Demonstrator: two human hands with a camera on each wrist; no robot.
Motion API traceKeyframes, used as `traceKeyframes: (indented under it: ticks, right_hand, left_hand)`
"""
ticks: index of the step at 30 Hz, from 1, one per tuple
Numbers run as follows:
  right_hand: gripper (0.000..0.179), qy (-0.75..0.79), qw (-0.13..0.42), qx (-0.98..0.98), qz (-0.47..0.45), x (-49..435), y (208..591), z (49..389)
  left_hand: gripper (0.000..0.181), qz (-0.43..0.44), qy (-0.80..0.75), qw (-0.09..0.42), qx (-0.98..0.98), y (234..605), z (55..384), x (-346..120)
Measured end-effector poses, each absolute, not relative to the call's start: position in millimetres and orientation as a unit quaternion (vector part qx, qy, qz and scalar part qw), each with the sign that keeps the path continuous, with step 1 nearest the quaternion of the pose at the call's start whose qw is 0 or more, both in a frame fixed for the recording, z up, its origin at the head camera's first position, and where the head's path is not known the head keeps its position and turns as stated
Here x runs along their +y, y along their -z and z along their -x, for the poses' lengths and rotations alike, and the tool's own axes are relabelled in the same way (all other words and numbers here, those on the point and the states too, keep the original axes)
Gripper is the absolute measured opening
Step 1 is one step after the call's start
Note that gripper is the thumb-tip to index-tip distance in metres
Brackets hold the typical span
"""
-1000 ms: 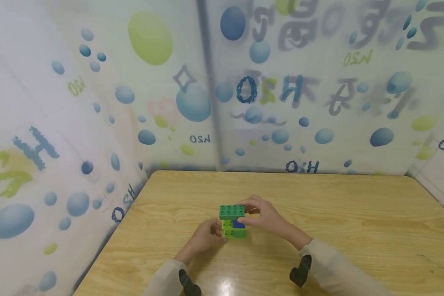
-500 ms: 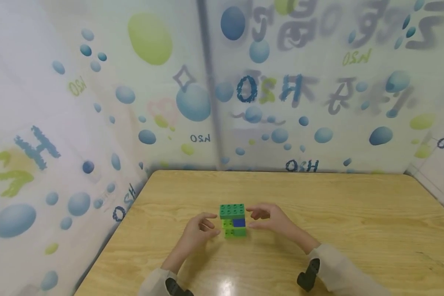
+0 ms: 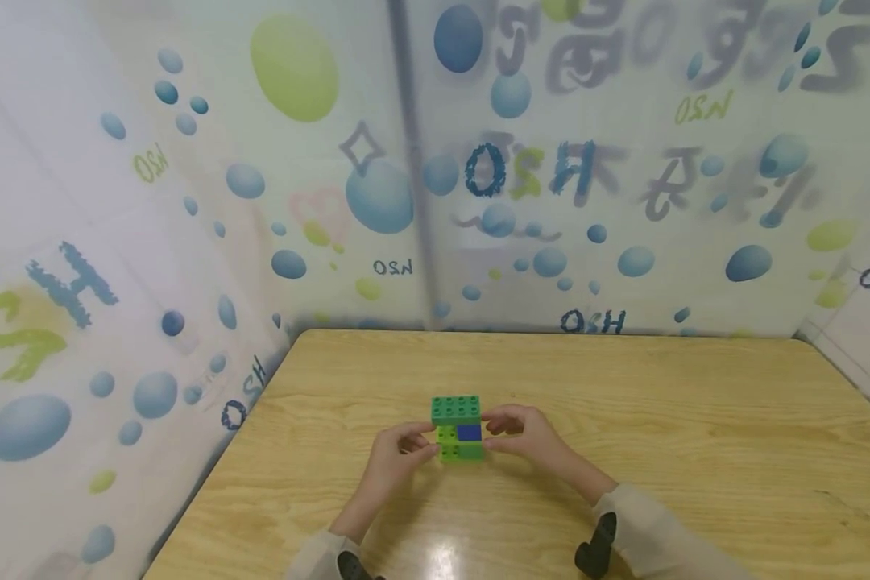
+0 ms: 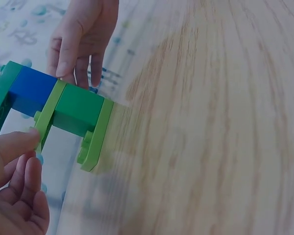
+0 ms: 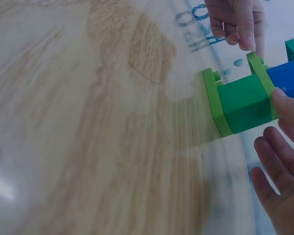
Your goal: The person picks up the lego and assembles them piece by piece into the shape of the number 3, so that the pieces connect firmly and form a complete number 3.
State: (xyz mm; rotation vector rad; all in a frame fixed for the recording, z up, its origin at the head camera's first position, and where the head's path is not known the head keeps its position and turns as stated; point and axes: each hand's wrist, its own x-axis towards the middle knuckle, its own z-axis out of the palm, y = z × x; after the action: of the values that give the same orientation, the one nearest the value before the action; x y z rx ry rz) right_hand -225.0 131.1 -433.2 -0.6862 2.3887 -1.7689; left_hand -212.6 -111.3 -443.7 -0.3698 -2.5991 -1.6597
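A stack of toy building blocks point(image 3: 468, 432) stands upright on the table. From the bottom it has a lime plate point(image 5: 216, 105), a green block point(image 5: 245, 104), a second lime plate point(image 4: 50, 115), a blue block point(image 4: 33, 90) and a darker green block point(image 3: 455, 410) on top. Both lime plates stick out to the left. My left hand point(image 3: 394, 461) pinches the overhanging end of the upper lime plate between thumb and fingers. At the opposite side, my right hand point(image 3: 535, 445) touches that plate's edge with the thumb, its other fingers loosely extended behind.
The wooden table point(image 3: 660, 419) extends around the stack, with light glare near its front. A patterned wall sheet point(image 3: 551, 201) rises behind the table, and another point(image 3: 116, 282) runs along the left side. A dark wrist strap point(image 3: 597, 548) sits on the right sleeve.
First the right hand was at the top green block. Half a second ago both hands stood apart from the stack; now they have come in and touch its sides. The stack stays in place.
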Motion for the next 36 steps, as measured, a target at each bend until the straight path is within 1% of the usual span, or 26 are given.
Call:
traceKeyframes:
  ticks: [5,9,15,24,31,36]
  right_hand:
    - [0.034,0.58,0.043,0.785,0.213,132,452,235]
    - [0.036,0.588,0.04,0.778,0.219,132,458,238]
    - [0.033,0.603,0.035,0.773,0.192,131,458,239]
    - [0.026,0.601,0.002,0.789,0.126,125,458,242]
    - [0.022,0.606,-0.024,0.788,0.109,120,458,244]
    - [0.021,0.613,-0.038,0.782,0.102,118,457,245]
  left_hand:
    - [0.03,0.099,0.538,0.017,-0.837,444,213,-109]
    - [0.027,0.089,0.548,0.026,-0.831,444,213,-106]
    - [0.026,0.088,0.569,0.044,-0.817,445,213,-103]
    - [0.024,0.033,0.576,0.038,-0.816,444,221,-96]
    - [0.022,0.029,0.594,0.053,-0.802,446,226,-94]
    - [0.02,0.023,0.586,0.051,-0.808,445,232,-93]
